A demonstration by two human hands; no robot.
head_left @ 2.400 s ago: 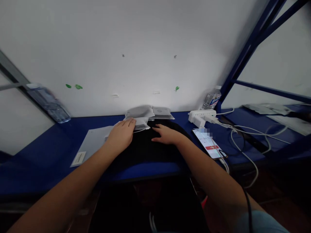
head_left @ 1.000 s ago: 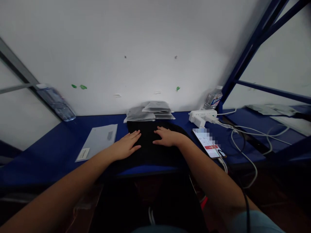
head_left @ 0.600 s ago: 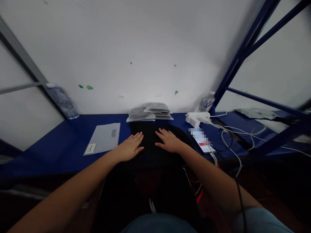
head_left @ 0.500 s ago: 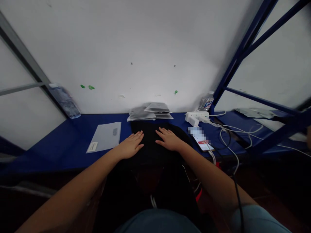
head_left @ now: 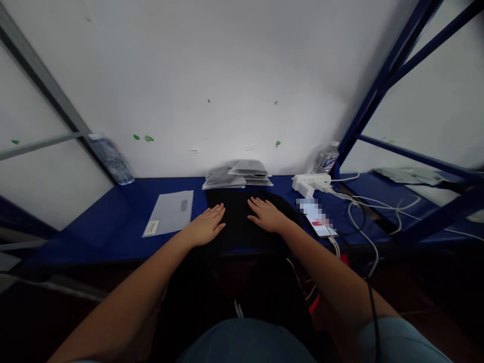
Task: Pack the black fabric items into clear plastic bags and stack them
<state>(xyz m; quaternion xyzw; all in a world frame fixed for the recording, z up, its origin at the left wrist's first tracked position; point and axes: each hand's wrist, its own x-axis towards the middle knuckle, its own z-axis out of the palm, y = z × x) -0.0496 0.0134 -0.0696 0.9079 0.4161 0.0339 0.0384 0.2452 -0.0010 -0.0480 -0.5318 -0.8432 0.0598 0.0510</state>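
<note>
A piece of black cloth [head_left: 236, 217] lies spread on the blue table, its near edge by the table's front edge. My left hand [head_left: 206, 226] rests flat on the left part of the cloth, fingers stretched out. On the right part lies my right hand [head_left: 267, 215], palm down with its fingers apart. Neither hand grips anything. Behind the cloth, against the wall, is a stack of flat clear plastic bags [head_left: 249, 169]. Left of my left hand a single flat translucent bag [head_left: 172, 212] with a white label lies on the table.
A lit phone [head_left: 315, 218] on a cable lies right of the cloth. Behind it sit a white power strip [head_left: 312, 179] with tangled cables and a clear bottle [head_left: 327, 157]. Another bottle [head_left: 111, 159] stands at the far left. Blue frame bars [head_left: 372, 111] rise on the right.
The view has shifted slightly, so everything appears a little farther right. The cloth's near edge looks flatter on the table. Both hands stay flat on it, a bit farther apart.
</note>
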